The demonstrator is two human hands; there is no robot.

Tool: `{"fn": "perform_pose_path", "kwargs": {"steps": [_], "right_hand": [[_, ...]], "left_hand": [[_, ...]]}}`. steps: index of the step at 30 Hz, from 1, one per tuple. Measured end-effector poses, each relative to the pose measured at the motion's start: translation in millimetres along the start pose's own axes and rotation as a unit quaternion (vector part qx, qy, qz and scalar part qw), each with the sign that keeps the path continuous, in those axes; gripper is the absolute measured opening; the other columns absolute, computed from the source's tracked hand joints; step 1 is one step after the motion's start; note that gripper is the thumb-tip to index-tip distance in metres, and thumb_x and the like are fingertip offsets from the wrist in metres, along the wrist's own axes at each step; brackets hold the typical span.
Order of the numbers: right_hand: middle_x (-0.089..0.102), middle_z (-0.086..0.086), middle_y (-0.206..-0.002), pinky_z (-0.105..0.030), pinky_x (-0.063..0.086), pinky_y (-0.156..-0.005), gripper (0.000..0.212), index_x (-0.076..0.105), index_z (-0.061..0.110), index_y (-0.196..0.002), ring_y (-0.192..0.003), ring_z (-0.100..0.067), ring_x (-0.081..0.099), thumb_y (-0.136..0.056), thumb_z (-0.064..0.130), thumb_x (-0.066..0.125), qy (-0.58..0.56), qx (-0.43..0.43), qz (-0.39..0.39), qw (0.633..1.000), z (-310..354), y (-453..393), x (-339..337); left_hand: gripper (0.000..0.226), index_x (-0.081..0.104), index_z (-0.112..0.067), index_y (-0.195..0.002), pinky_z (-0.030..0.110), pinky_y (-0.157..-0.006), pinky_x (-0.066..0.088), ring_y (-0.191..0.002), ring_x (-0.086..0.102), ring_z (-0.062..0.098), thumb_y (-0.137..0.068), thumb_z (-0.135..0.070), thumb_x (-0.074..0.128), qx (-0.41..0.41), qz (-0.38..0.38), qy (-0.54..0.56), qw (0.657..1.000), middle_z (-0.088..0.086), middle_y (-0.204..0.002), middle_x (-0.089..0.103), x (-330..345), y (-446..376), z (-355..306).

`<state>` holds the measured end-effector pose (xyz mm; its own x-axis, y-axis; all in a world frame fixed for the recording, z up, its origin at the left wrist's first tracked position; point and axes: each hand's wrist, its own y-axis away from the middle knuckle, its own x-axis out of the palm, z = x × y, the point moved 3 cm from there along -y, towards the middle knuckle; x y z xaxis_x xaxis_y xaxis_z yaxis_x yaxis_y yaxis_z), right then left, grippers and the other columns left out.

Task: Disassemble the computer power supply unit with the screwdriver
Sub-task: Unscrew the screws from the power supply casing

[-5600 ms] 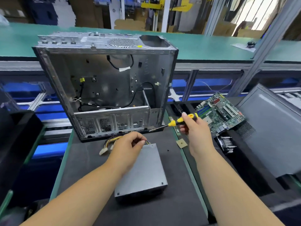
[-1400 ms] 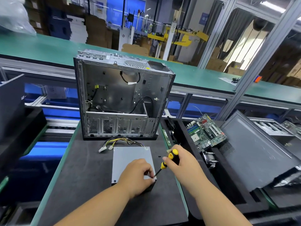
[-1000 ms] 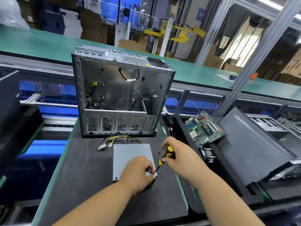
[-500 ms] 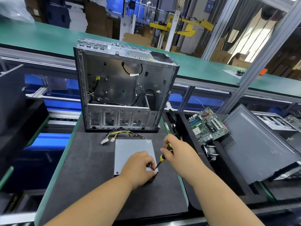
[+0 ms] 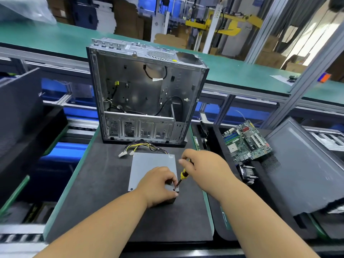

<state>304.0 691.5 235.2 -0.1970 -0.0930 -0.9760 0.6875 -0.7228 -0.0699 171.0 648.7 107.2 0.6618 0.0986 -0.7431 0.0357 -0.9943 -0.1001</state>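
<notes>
Power supply unit (image 5: 149, 164): grey metal box lying flat on the black mat (image 5: 96, 192), just in front of the open case, its near right corner under the person's hands.
Cable bundle (image 5: 143, 147): yellow and black wires with white plugs, spilling from the far edge of the box onto the mat, between box and case.
Left hand (image 5: 158, 187): resting on the near right corner of the box, fingers curled over the lid, fingertips bunched right beside the driver's tip; whether they pinch a screw there I cannot tell.
Right hand (image 5: 204, 168): closed round the handle of the screwdriver (image 5: 183, 175), wrist raised above the mat's right edge.
Screwdriver: yellow and black handle, shaft slanting down and to the left, tip planted on the lid at the near right corner.
Computer case (image 5: 147, 95): standing upright at the far end of the mat, side panel off, a few loose black cables inside.
Motherboard (image 5: 245, 141): green board lying in the black tray to the right, well apart from the box.
Side panel (image 5: 305, 168): dark grey sheet leaning at a tilt, to the right of the motherboard.
</notes>
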Motion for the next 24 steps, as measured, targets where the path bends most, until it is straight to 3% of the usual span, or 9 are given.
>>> {"fn": "perform_pose_path", "kwargs": {"steps": [2, 5, 7, 11, 17, 20, 24], "right_hand": [[0.053, 0.011, -0.079, -0.034, 0.038, -0.064, 0.016, 0.053, 0.027, -0.111, -0.079, -0.017, 0.050, -0.097, 0.035, 0.052, -0.053, -0.007, 0.000, 0.999, 1, 0, 2], [0.046, 0.014, -0.083, -0.033, 0.040, -0.065, 0.026, 0.046, 0.029, -0.109, -0.081, -0.015, 0.048, -0.086, 0.025, 0.056, -0.106, -0.001, 0.010, 0.994, -1, 0, 2], [0.049, 0.013, -0.084, -0.036, 0.044, -0.069, 0.024, 0.043, 0.029, -0.105, -0.084, -0.019, 0.051, -0.085, 0.029, 0.055, -0.086, -0.013, 0.010, 0.996, 0, 1, 4], [0.062, 0.006, -0.082, -0.034, 0.039, -0.060, 0.030, 0.040, 0.023, -0.101, -0.077, -0.023, 0.055, -0.095, 0.052, 0.045, 0.004, -0.019, -0.013, 1.000, -1, -4, 5], [0.063, 0.004, -0.085, -0.035, 0.042, -0.062, 0.019, 0.039, 0.026, -0.097, -0.075, -0.021, 0.053, -0.096, 0.037, 0.054, -0.075, -0.002, 0.033, 0.997, -3, -10, 5], [0.061, 0.004, -0.089, -0.035, 0.046, -0.065, 0.019, 0.041, 0.026, -0.095, -0.077, -0.020, 0.053, -0.092, 0.033, 0.058, -0.096, -0.005, 0.030, 0.995, -2, -9, 6], [0.056, 0.006, -0.089, -0.032, 0.037, -0.062, 0.012, 0.045, 0.027, -0.091, -0.079, -0.019, 0.050, -0.089, 0.026, 0.057, -0.101, -0.003, 0.030, 0.994, -4, -10, 7]], "left_hand": [[0.021, 0.060, -0.037, -0.078, 0.022, -0.083, 0.041, -0.089, 0.050, 0.007, -0.068, -0.033, 0.078, -0.005, -0.001, 0.008, 1.000, -0.012, -0.088, 0.057, -1, 0, -1], [0.023, 0.057, -0.039, -0.072, 0.024, -0.082, 0.044, -0.089, 0.053, 0.009, -0.070, -0.030, 0.078, -0.009, -0.003, 0.022, 1.000, -0.011, -0.085, 0.057, -2, 0, -3], [0.014, 0.064, -0.032, -0.076, 0.026, -0.083, 0.045, -0.089, 0.055, 0.010, -0.071, -0.028, 0.077, -0.006, 0.001, 0.027, 1.000, -0.010, -0.086, 0.059, -2, -1, -3], [0.016, 0.063, -0.026, -0.077, 0.029, -0.084, 0.047, -0.088, 0.056, 0.012, -0.072, -0.025, 0.078, -0.002, -0.005, 0.036, 0.999, -0.005, -0.087, 0.062, -1, -1, -3], [0.015, 0.067, -0.023, -0.075, 0.024, -0.081, 0.045, -0.086, 0.055, 0.011, -0.070, -0.025, 0.080, -0.012, -0.011, 0.031, 0.999, -0.005, -0.084, 0.061, -1, -1, -4], [0.021, 0.059, -0.030, -0.069, 0.020, -0.077, 0.042, -0.083, 0.052, 0.009, -0.071, -0.024, 0.080, -0.014, -0.015, 0.029, 0.999, -0.008, -0.081, 0.057, -2, 0, -4], [0.026, 0.056, -0.035, -0.066, 0.023, -0.077, 0.044, -0.083, 0.052, 0.010, -0.071, -0.025, 0.079, -0.013, -0.015, 0.027, 0.999, -0.009, -0.079, 0.056, -2, 0, -5]]}}
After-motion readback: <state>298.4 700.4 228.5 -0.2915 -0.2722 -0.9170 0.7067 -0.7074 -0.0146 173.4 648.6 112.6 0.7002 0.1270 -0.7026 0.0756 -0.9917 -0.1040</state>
